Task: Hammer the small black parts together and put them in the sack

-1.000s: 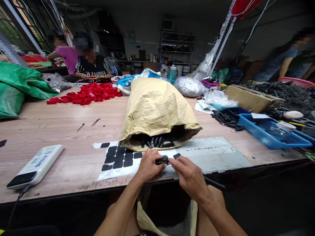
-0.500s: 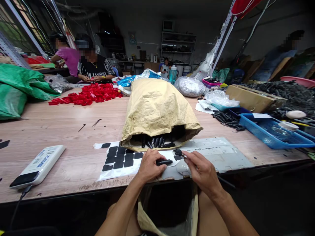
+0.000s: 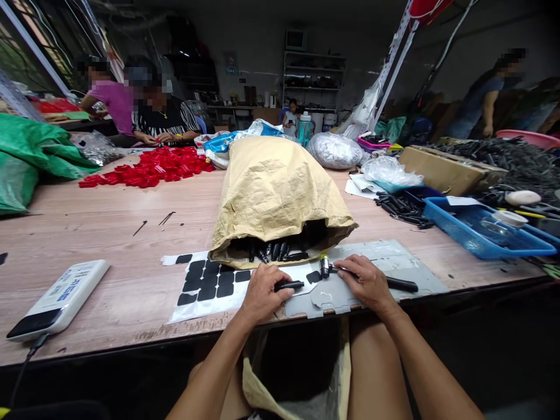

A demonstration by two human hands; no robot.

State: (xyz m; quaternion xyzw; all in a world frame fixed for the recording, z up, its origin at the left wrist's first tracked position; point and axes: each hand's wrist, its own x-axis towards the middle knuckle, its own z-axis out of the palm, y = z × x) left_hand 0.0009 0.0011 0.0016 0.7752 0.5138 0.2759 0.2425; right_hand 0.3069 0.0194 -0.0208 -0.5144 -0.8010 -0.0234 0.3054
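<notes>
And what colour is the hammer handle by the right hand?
The hammer handle is black, visible in the head view.

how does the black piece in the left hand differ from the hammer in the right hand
Shape: the black piece is a slim rod, while the hammer has a crosswise head on a handle. Size: the hammer is clearly longer than what shows of the black piece. Pose: the black piece sticks out on one side of the left hand, the hammer on both sides of the right hand. Both are held and partly black.
</notes>
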